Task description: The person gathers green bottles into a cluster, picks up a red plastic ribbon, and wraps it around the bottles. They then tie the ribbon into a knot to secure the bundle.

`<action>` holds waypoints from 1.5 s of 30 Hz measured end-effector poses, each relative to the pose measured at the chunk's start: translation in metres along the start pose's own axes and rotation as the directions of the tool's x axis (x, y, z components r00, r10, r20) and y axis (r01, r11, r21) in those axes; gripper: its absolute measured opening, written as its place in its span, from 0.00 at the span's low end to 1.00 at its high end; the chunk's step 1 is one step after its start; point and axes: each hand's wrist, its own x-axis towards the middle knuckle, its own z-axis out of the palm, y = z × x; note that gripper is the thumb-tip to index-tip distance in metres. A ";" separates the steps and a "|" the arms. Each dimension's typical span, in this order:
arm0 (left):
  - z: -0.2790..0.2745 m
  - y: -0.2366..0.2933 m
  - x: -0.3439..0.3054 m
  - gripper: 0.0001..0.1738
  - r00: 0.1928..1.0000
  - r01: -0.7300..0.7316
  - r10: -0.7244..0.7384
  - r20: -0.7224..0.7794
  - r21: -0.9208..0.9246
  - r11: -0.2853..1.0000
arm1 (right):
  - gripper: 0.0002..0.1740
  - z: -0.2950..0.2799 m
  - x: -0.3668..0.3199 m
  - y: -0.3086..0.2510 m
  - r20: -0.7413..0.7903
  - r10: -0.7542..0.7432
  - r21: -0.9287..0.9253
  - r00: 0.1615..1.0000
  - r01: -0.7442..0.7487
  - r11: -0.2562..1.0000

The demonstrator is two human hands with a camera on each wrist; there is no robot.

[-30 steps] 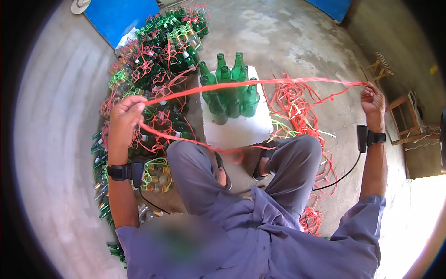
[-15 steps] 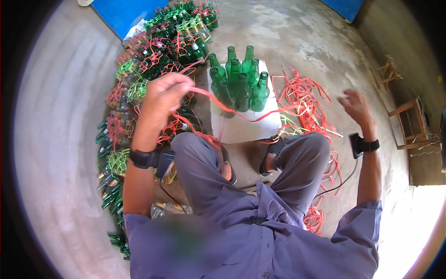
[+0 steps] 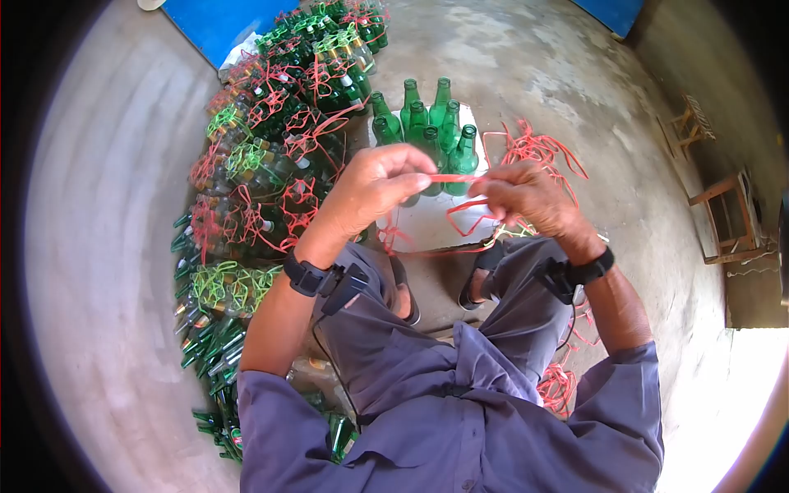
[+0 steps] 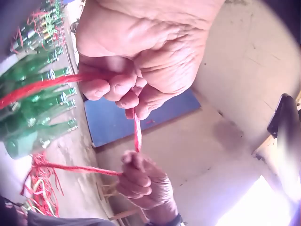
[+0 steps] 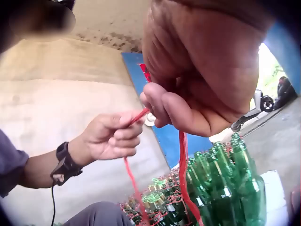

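My left hand (image 3: 380,185) and right hand (image 3: 530,197) are close together in front of the chest, a short red plastic strap (image 3: 454,178) stretched between them. In the left wrist view the left fingers (image 4: 121,84) curl round the strap, and a length of it runs off to the left. The right fingers (image 5: 174,110) pinch it too, with a tail hanging below in the right wrist view. Just beyond the hands, several green glass bottles (image 3: 465,152) stand upright in a cluster on a white block (image 3: 411,234), partly hidden behind the hands.
Many bottles bound with red and green straps (image 3: 246,156) line the wall on the left. A tangled heap of red straps (image 3: 534,144) lies on the floor to the right of the block. Wooden frames (image 3: 719,214) stand along the right wall.
Both hands have come from far apart to nearly meeting. The right hand, without the strap half a second ago, now pinches it beside the left hand.
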 end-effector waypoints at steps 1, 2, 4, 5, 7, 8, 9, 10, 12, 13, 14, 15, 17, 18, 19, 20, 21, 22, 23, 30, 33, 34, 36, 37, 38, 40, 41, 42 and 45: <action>-0.007 -0.010 -0.002 0.10 1.000 0.000 0.000 -0.002 0.000 1.000 | 0.14 -0.011 -0.003 0.002 -0.070 0.012 0.041 0.997 -0.010 0.999; -0.015 -0.021 -0.003 0.11 1.000 0.004 -0.004 -0.012 0.017 1.000 | 0.14 -0.024 -0.005 0.010 -0.069 0.012 0.041 0.998 -0.009 0.999; -0.028 -0.031 -0.009 0.11 0.999 0.040 -0.038 -0.032 0.067 0.997 | 0.14 -0.054 -0.006 0.033 -0.214 0.015 0.269 0.977 0.044 0.962; -0.034 -0.033 -0.012 0.11 0.999 0.041 -0.039 -0.035 0.068 0.997 | 0.14 -0.069 -0.008 0.042 -0.211 0.013 0.269 0.977 0.045 0.962; -0.043 -0.037 -0.019 0.11 0.982 0.166 -0.161 -0.094 0.045 0.985 | 0.13 -0.098 -0.015 0.058 -0.362 0.093 0.545 0.927 0.130 0.828; -0.046 -0.039 -0.020 0.11 0.982 0.168 -0.163 -0.098 0.046 0.985 | 0.13 -0.109 -0.019 0.064 -0.358 0.092 0.545 0.929 0.129 0.828; -0.048 -0.043 -0.022 0.11 0.985 0.145 -0.136 -0.108 0.085 0.986 | 0.12 -0.120 -0.024 0.070 -0.443 0.111 0.553 0.889 0.173 0.815; -0.050 -0.046 -0.023 0.11 0.987 0.122 -0.107 -0.116 0.125 0.985 | 0.12 -0.129 -0.028 0.074 -0.524 0.132 0.556 0.842 0.220 0.802; -0.051 -0.048 -0.025 0.10 0.983 0.139 -0.124 -0.133 0.109 0.984 | 0.13 -0.137 -0.039 0.081 -0.564 0.018 0.371 0.826 0.233 0.899; -0.049 -0.047 -0.026 0.10 0.983 0.139 -0.124 -0.136 0.110 0.984 | 0.13 -0.139 -0.043 0.084 -0.583 -0.099 0.170 0.806 0.241 0.956; -0.048 -0.046 -0.026 0.10 0.981 0.167 -0.154 -0.119 0.102 0.981 | 0.14 -0.140 -0.043 0.087 -0.598 -0.129 0.120 0.791 0.247 0.962; -0.046 -0.045 -0.026 0.10 0.978 0.193 -0.184 -0.101 0.097 0.976 | 0.14 -0.141 -0.042 0.088 -0.598 -0.130 0.120 0.791 0.249 0.961; -0.042 -0.051 -0.025 0.10 0.988 0.141 -0.136 -0.075 0.067 0.988 | 0.14 -0.142 -0.040 0.090 -0.619 0.136 0.419 0.773 0.179 0.890; -0.038 -0.050 -0.026 0.10 0.989 0.139 -0.135 -0.057 0.080 0.987 | 0.14 -0.142 -0.039 0.091 -0.620 0.136 0.421 0.773 0.181 0.889; -0.035 -0.050 -0.028 0.10 0.990 0.136 -0.133 -0.038 0.093 0.986 | 0.14 -0.143 -0.038 0.093 -0.632 0.164 0.437 0.757 0.173 0.883; -0.034 -0.050 -0.030 0.09 0.989 0.146 -0.145 -0.022 0.099 0.984 | 0.13 -0.143 -0.038 0.095 -0.643 0.192 0.451 0.741 0.165 0.877; -0.031 -0.051 -0.032 0.09 0.990 0.144 -0.143 -0.021 0.100 0.985 | 0.13 -0.145 -0.039 0.098 -0.645 0.190 0.450 0.740 0.167 0.877; -0.030 -0.053 -0.033 0.09 0.990 0.141 -0.140 -0.018 0.085 0.986 | 0.13 -0.148 -0.039 0.103 -0.667 0.200 0.452 0.718 0.177 0.874; -0.029 -0.054 -0.035 0.09 0.990 0.138 -0.138 -0.016 0.070 0.988 | 0.13 -0.150 -0.039 0.108 -0.687 0.210 0.454 0.696 0.186 0.871; -0.018 -0.060 -0.035 0.08 0.981 0.196 -0.196 -0.009 -0.022 0.980 | 0.16 -0.129 -0.036 0.111 -0.656 0.162 0.219 0.737 -0.019 0.976; -0.007 -0.058 -0.031 0.07 0.985 0.173 -0.173 0.002 -0.034 0.984 | 0.18 -0.097 -0.022 0.102 -0.671 -0.070 -0.170 0.738 -0.061 0.984; -0.003 -0.055 -0.030 0.07 0.985 0.172 -0.172 0.004 -0.034 0.985 | 0.19 -0.083 -0.017 0.097 -0.625 -0.157 -0.264 0.765 -0.018 0.964; 0.006 -0.047 -0.027 0.08 0.985 0.169 -0.169 0.024 0.003 0.986 | 0.21 -0.042 -0.012 0.075 -0.507 -0.225 -0.325 0.832 0.057 0.944; 0.010 -0.046 -0.025 0.08 0.986 0.167 -0.167 0.026 0.004 0.986 | 0.23 -0.016 -0.015 0.057 -0.438 -0.212 -0.295 0.873 0.083 0.952; 0.015 -0.046 -0.023 0.07 0.990 0.133 -0.133 0.044 -0.009 0.991 | 0.24 0.005 -0.015 0.049 -0.330 -0.267 -0.292 0.905 0.171 0.941; 0.024 -0.043 -0.021 0.07 0.992 0.106 -0.104 0.066 -0.032 0.994 | 0.25 0.043 -0.012 0.040 -0.167 -0.386 -0.220 0.907 0.347 0.912; 0.028 -0.044 -0.020 0.07 0.992 0.106 -0.104 0.066 -0.032 0.994 | 0.24 0.056 -0.009 0.037 -0.120 -0.451 -0.156 0.885 0.432 0.889; 0.033 -0.044 -0.019 0.07 0.996 0.066 -0.063 0.067 -0.044 0.997 | 0.24 0.061 -0.007 0.035 -0.120 -0.450 -0.156 0.885 0.431 0.889; 0.030 -0.037 -0.023 0.06 0.989 0.113 -0.107 0.104 -0.054 0.992 | 0.25 0.068 -0.004 0.036 -0.052 -0.305 -0.345 0.951 0.270 0.899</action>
